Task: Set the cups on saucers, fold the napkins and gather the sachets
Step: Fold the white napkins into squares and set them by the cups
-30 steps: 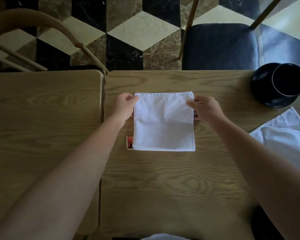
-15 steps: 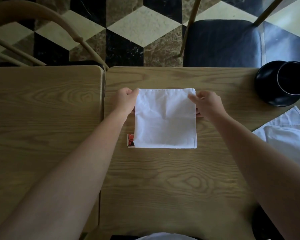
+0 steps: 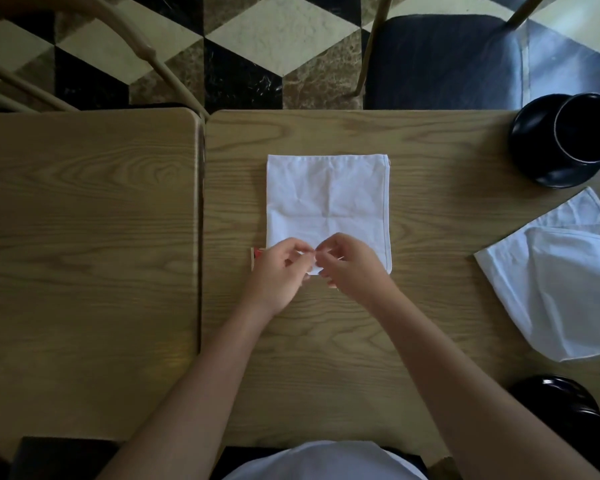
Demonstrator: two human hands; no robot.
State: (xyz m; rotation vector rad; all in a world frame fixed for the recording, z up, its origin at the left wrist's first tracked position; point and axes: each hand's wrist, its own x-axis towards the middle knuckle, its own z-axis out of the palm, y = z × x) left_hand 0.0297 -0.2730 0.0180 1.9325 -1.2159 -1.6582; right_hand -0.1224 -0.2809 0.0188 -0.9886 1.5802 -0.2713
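Both hands meet at the near edge of the folded napkin (image 3: 328,206), approx. at its middle. Left hand (image 3: 278,271): fingers curled in, thumb and forefinger pinched together on the napkin's near hem, w/ a bit of white cloth showing between the two hands. Right hand (image 3: 352,268): same pose, fingers bent, tips pinching the same hem right beside the left's; the fingertips of the two hands look to be touching. Whether the hem is lifted off the counter (image 3: 326,358) can't be told, as the hands cover it.

The napkin lies flat, roughly square, on the right-hand counter panel, near its left side. A sachet (image 3: 255,258) w/ red print peeks out at the napkin's near-left corner, mostly hidden under cloth and the left hand; its text is unreadable.

Far right: a black cup (image 3: 589,129) sits on a black saucer (image 3: 534,157), both cut off by the frame edge. Nearer, an unfolded napkin (image 3: 551,289) lies crumpled, its right part out of frame. At the near-right corner another dark, glossy item (image 3: 565,407) is partly behind the right forearm; can't tell if it's a cup, saucer or both.
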